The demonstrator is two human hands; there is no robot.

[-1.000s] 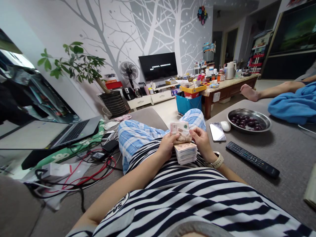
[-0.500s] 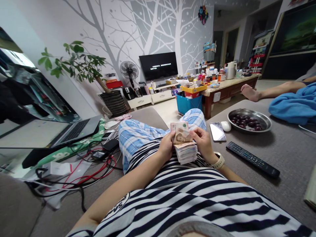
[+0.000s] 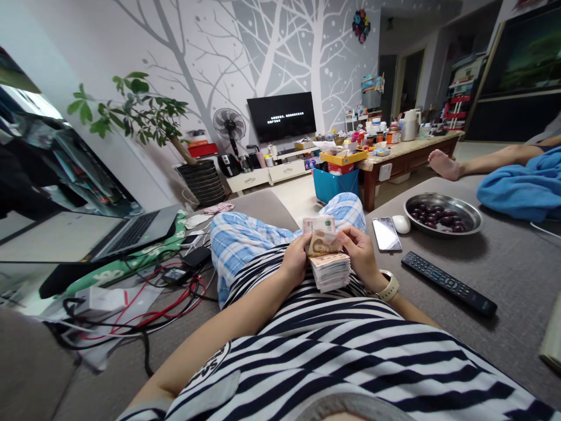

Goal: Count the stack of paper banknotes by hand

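Note:
A thick stack of banknotes (image 3: 331, 275) is bent over in my hands above my lap, its edges fanned toward me. The upper part of the notes stands up and shows a printed portrait. My left hand (image 3: 296, 258) grips the stack's left side, thumb on the face of the notes. On the right side, my right hand (image 3: 358, 250) pinches the upper notes between thumb and fingers; a pale watch (image 3: 389, 285) is on that wrist. Fingers behind the stack are hidden.
To the right lie a phone (image 3: 386, 234), a white mouse (image 3: 401, 224), a black remote (image 3: 449, 283) and a metal bowl (image 3: 475, 225) of dark round fruit. Another person's foot (image 3: 443, 165) rests beyond. Left are tangled cables (image 3: 175, 307) and a laptop (image 3: 140, 231).
The portrait notes have bent a little lower toward me, and the top of the lower stack lies slightly differently. Both hands stay almost in place.

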